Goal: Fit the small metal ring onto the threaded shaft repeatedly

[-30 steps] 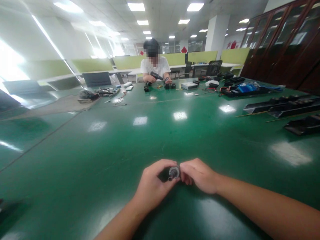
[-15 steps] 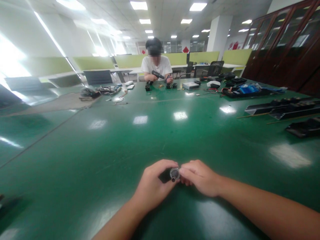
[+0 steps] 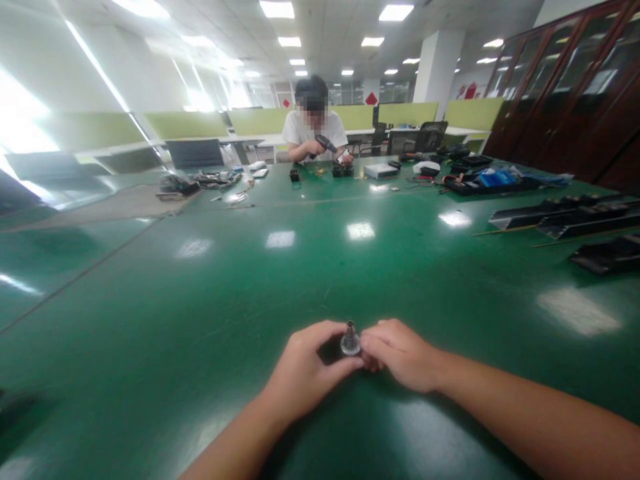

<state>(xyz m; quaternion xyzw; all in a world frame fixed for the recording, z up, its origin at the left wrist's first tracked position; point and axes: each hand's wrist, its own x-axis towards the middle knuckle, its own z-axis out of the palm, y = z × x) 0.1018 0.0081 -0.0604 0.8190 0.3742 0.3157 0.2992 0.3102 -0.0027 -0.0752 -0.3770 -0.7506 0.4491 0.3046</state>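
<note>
Both my hands meet low in the middle of the head view, resting on the green table [image 3: 200,313]. Between them is a small round metal part with a short shaft [image 3: 349,341], its shaft pointing up. My left hand [image 3: 305,370] curls round it, thumb and fingers pinching it from the left. My right hand [image 3: 400,353] is closed, its fingertips pressing on the part from the right. The lower side of the part is hidden by my fingers.
A person in a white shirt [image 3: 315,130] sits at the far end holding a black tool, with small black parts before them. Black trays [image 3: 565,217] and thin sticks lie at right, boxes and cables [image 3: 480,180] at back right, clutter [image 3: 200,181] at back left.
The metal part has been turned in my fingers: its shaft pointed toward me and down, now it stands upright. My hands have stayed in place. The far person has raised the tool.
</note>
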